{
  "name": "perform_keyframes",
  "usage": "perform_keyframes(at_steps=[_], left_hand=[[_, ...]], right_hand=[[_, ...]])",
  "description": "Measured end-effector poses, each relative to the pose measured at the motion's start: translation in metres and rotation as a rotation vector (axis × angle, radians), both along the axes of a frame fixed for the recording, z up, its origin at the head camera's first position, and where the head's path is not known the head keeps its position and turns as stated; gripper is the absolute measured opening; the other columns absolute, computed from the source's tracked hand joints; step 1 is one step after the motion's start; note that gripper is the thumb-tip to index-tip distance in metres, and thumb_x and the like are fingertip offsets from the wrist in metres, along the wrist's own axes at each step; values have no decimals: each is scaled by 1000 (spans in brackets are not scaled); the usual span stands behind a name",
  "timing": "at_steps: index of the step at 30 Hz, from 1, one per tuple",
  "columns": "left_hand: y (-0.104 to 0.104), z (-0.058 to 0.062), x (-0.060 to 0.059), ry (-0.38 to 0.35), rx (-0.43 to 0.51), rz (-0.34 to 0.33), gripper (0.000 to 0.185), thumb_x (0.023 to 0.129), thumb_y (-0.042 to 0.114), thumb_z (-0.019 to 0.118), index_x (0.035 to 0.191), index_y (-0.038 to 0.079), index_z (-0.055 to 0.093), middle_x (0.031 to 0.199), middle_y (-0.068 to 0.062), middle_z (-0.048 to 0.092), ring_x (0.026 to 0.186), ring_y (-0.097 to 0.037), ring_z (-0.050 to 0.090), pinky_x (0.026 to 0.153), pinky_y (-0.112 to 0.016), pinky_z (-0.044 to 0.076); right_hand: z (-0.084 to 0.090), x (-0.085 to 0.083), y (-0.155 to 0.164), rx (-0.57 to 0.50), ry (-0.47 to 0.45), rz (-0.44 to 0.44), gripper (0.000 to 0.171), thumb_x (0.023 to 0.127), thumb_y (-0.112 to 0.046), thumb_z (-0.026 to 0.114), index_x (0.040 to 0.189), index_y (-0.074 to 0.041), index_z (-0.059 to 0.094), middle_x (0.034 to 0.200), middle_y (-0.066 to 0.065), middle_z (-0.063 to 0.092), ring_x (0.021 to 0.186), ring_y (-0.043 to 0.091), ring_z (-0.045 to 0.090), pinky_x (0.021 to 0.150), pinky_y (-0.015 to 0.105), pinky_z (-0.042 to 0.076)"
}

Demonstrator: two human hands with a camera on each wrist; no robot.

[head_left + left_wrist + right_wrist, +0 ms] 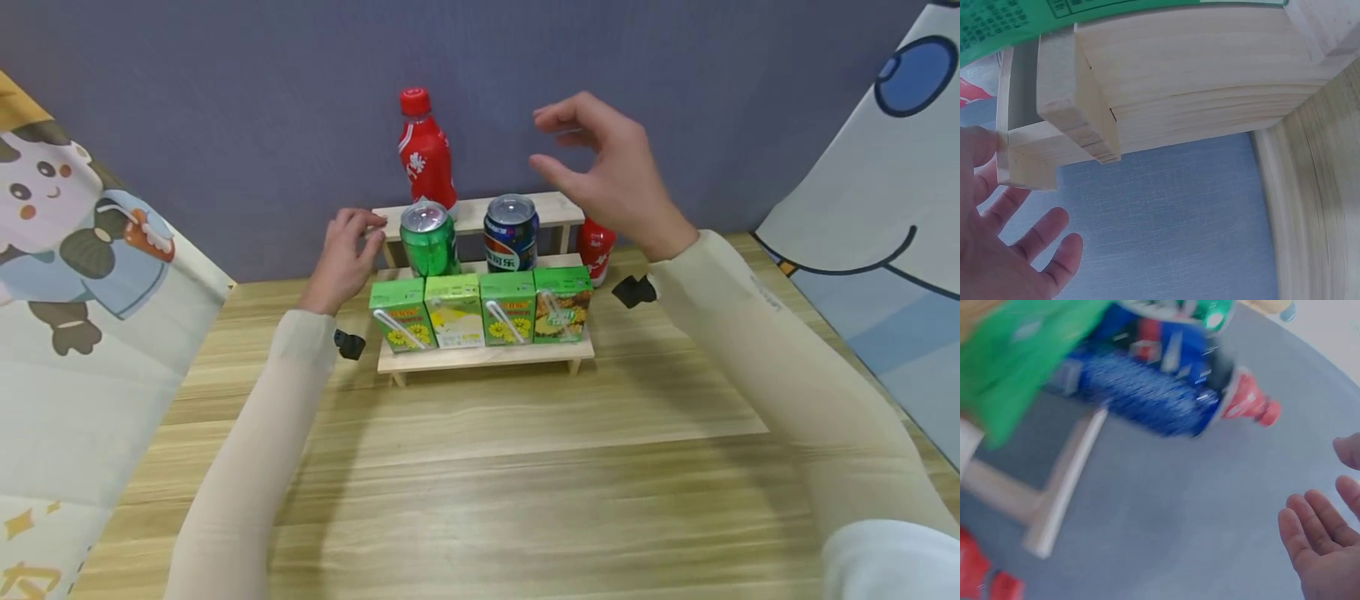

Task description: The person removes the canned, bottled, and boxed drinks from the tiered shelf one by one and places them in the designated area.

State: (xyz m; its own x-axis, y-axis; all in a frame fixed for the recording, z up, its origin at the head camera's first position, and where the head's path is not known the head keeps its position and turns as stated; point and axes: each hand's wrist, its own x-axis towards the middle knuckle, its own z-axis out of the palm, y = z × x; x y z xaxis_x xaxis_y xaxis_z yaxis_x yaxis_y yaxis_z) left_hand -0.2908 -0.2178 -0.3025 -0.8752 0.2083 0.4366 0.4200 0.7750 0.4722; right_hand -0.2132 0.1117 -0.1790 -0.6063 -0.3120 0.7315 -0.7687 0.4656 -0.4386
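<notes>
My left hand (345, 258) holds the left end of the top board of a stepped wooden display rack (487, 357); in the left wrist view the thumb and fingers (1007, 206) lie around the board's end. My right hand (607, 171) hovers above the rack's right end, fingers spread from the thumb, nothing between them. A red bottle (427, 158) stands on the top tier. On the middle tier stand a green can (430, 246) and a dark blue cola can (512, 237). Several drink boxes (508, 312) with straws line the front tier.
Another red bottle (596, 250) stands at the rack's right end, partly hidden by my right wrist. The rack sits on a wood-grain table (480, 500) against a grey-blue wall panel (300, 125). Printed cartoon panels (67, 250) flank both sides.
</notes>
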Motion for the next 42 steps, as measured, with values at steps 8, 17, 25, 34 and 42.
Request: perform_keyframes(at_steps=[8, 17, 25, 34, 42], left_hand=[[0, 2, -1, -22, -1, 3, 30, 90, 32, 40, 111, 14, 52, 116, 1, 38, 102, -18, 33, 83, -36, 32], [1, 1, -3, -32, 0, 3, 30, 90, 32, 40, 111, 13, 52, 115, 1, 38, 101, -18, 33, 83, -36, 32], [4, 1, -4, -36, -5, 2, 31, 90, 33, 40, 112, 14, 52, 115, 0, 38, 101, -18, 34, 82, -36, 33], [3, 1, -4, -31, -9, 1, 32, 90, 33, 40, 112, 13, 52, 115, 0, 38, 101, -18, 34, 82, -36, 33], [4, 0, -4, -27, -1, 1, 31, 90, 33, 40, 112, 13, 52, 114, 0, 38, 100, -18, 34, 82, -35, 33]], right_hand=[[18, -6, -25, 50, 2, -2, 33, 80, -20, 61, 109, -7, 54, 108, -2, 52, 98, 4, 46, 85, 19, 36], [20, -35, -51, 144, -255, -81, 44, 79, -32, 59, 119, -22, 47, 121, -7, 43, 110, 5, 38, 91, 18, 28], [22, -46, -66, 151, -339, -125, 50, 77, -38, 60, 123, -26, 43, 125, -11, 40, 112, 5, 36, 90, 20, 31], [24, -60, -80, 159, -370, -143, 45, 79, -34, 59, 122, -29, 46, 125, -13, 39, 113, 5, 34, 85, 21, 36], [30, -72, -94, 266, -390, -199, 49, 81, -30, 57, 127, -31, 41, 126, -10, 38, 113, 9, 33, 83, 17, 37]])
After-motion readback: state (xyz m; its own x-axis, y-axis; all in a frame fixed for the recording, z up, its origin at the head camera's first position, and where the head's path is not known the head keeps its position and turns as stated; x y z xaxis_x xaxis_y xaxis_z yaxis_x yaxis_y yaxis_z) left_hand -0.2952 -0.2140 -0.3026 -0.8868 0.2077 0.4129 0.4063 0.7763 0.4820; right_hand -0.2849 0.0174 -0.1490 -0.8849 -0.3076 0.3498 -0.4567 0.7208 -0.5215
